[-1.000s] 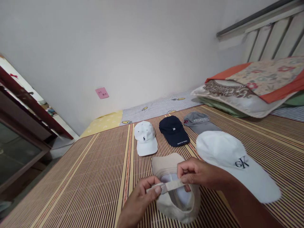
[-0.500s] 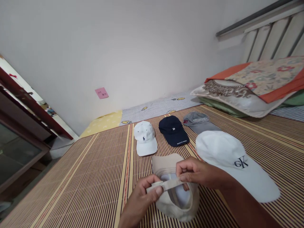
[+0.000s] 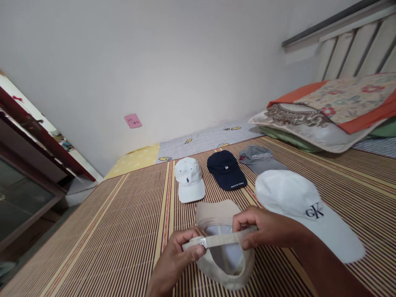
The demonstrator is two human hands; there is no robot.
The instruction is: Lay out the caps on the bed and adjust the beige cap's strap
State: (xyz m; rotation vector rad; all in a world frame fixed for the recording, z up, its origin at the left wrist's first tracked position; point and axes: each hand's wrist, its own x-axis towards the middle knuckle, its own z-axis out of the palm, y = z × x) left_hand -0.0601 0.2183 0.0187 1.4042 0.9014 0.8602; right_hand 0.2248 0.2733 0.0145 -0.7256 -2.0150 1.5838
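Note:
A beige baseball cap (image 3: 222,276) lies upside down on the striped mat, its brim pointing away from me. Across its back opening runs the adjusting strap (image 3: 223,239). My left hand (image 3: 179,253) is closed on the strap's left end, thumb beside a small metal buckle (image 3: 202,242). At the strap's right end, my right hand (image 3: 260,229) pinches the band where it meets the cap. The strap looks fairly straight between the two hands. Right of my right hand rests a large white cap (image 3: 287,194) with black letters, partly covered by my forearm.
Beyond the beige cap sit a small white cap (image 3: 188,177), a navy cap (image 3: 225,171) and a grey cap (image 3: 260,159). The striped mat (image 3: 102,231) covers the bed. Pillows (image 3: 324,115) are piled at the right, by a radiator (image 3: 355,49). A wall (image 3: 185,62) rises behind.
My hands have moved slightly apart, the left one to the left, the right one to the right. More of the strap shows between them, and the beige cap has shifted a little left.

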